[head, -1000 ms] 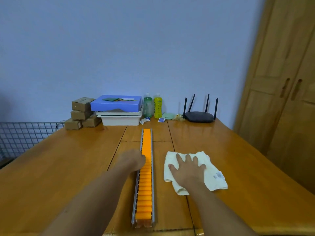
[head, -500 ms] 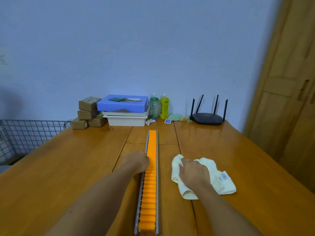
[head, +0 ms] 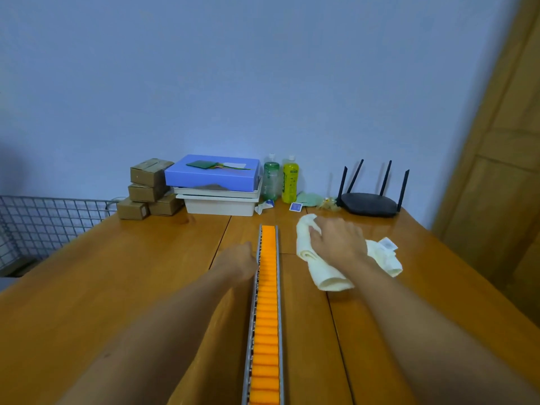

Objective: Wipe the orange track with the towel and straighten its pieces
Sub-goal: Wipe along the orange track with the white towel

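A long orange track (head: 267, 302) of several rollers in a grey metal rail runs straight down the middle of the wooden table (head: 117, 273), from mid-table to the near edge. My left hand (head: 238, 260) rests against the rail's left side near its far end, fingers curled on the rail. A cream towel (head: 321, 267) lies bunched just right of the track. My right hand (head: 339, 241) grips the towel from above, with folds hanging out on both sides.
At the back stand brown cardboard boxes (head: 147, 187), a blue box on white trays (head: 216, 182), a green bottle (head: 271, 179), a yellow bottle (head: 290, 179) and a black router (head: 371, 200). A wire rack (head: 43, 217) is at the left, a wooden door (head: 502, 171) at the right.
My right hand went from lying flat on the spread towel to gathering it and moving it toward the track's far end. The left hand stayed on the rail. The view shifted.
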A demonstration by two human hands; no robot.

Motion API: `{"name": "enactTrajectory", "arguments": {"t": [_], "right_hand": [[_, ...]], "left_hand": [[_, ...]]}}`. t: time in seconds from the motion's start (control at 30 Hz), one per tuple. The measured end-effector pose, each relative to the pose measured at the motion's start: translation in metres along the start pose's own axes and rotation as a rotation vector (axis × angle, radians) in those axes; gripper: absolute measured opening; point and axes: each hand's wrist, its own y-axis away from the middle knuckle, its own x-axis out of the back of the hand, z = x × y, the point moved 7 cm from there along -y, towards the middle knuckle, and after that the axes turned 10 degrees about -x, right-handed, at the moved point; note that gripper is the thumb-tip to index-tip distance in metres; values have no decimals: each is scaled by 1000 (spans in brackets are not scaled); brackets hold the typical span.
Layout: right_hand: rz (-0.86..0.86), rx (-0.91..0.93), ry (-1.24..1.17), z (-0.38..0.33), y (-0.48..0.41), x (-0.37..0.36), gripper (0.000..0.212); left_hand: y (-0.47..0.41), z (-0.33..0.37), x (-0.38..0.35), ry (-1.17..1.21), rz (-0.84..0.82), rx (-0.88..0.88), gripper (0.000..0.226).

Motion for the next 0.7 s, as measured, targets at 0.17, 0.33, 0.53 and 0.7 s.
{"name": "enactTrajectory", "arguments": {"t": [0.17,0.33,0.53,0.7], "right_hand": [[75,63,-15,-30,-47,8,34],[85,91,-29,-51,-84,-9,34],[27,113,-47,-67,-118,-48,31],[-62,133,-83,-84,-134,-88,30]], "left_hand": [[-34,-4,0,-9,-13,8,31],[-73,-8,-1,-20,-31,4,24],[-110,-25,-17,63,-57,-20,28],[-124,-44,-34,170,-38,-69,31]]}}
